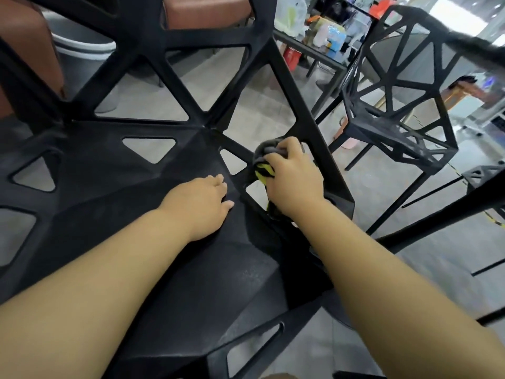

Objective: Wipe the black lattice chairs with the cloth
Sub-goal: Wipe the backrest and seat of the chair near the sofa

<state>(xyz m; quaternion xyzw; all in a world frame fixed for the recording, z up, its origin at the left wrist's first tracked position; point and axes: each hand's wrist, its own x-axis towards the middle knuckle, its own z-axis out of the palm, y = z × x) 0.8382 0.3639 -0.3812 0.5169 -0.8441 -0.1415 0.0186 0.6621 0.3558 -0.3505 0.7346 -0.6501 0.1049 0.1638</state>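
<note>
A black lattice chair (pixel 114 192) fills the near view, its seat below me and its back rising toward the top. My right hand (pixel 293 176) grips a bunched grey cloth with yellow and black stripes (pixel 263 162) against the seat's right rear corner, where the back strut meets the seat. My left hand (pixel 203 201) rests on the seat surface just left of it, fingers slightly bent and holding nothing. A second black lattice chair (pixel 396 110) stands to the right.
A dark-framed table (pixel 306 47) with bags and boxes stands at the back. A brown padded seat (pixel 24 50) and a grey bin (pixel 79 47) sit at the upper left. Part of a third black chair (pixel 483 176) shows at the right edge. Grey tile floor lies between.
</note>
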